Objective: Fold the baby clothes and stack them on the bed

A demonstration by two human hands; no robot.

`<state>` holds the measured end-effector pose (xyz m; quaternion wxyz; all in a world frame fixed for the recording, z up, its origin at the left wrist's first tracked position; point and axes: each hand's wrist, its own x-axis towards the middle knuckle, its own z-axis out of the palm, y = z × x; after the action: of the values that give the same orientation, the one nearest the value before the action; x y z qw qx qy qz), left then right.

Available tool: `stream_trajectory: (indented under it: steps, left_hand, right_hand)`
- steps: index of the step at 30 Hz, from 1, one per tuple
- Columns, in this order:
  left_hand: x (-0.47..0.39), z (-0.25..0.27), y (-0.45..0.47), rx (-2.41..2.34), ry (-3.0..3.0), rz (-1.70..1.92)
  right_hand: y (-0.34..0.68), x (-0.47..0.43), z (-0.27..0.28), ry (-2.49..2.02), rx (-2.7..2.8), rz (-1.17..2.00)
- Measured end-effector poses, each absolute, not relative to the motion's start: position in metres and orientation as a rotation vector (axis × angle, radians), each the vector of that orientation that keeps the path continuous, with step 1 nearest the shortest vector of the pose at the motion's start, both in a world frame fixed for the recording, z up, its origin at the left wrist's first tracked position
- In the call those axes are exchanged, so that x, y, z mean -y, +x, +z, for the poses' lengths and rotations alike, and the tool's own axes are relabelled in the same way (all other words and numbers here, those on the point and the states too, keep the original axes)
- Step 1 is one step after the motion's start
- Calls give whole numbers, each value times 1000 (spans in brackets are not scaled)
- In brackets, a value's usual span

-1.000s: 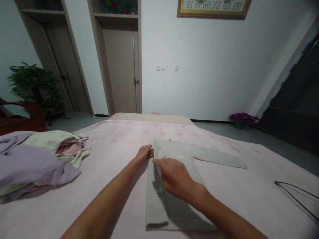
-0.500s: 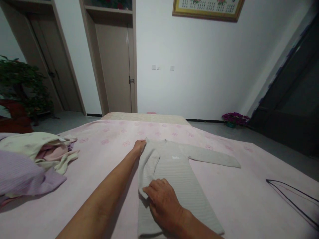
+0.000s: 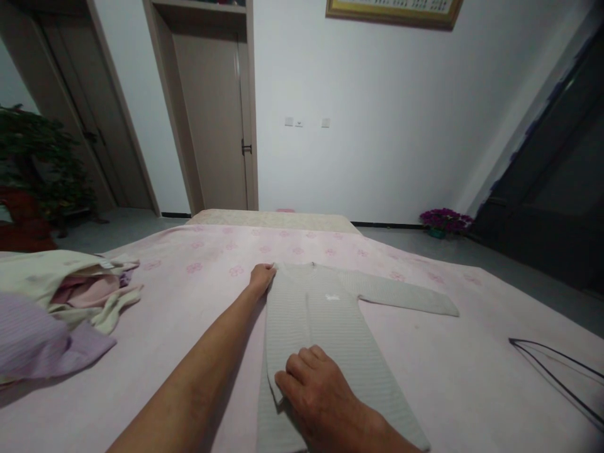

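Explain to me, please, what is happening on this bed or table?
A person has a pale grey top spread on a pink flowered cloth. The left hand pinches its shoulder corner, while the right hand holds the lower end of one sleeve, folded down over the body. The other sleeve lies stretched out to the right. A heap of clothes lies on the left.

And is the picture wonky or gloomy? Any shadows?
Head view: gloomy, darkest around the dark panel far right; head view: a soft shadow on the pink sheet between the left forearm and shirt; head view: wonky, the left door leans, probably lens stretch.
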<state>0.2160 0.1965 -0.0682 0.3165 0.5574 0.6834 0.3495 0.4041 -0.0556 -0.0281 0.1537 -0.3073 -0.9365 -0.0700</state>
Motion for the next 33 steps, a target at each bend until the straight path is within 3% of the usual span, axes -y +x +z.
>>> stream_trajectory:
  steps: [33]
  left_hand:
    - [-217,-79,203,-2145,1745,717]
  right_hand:
    - [408,49,-57,-726,2707,-143]
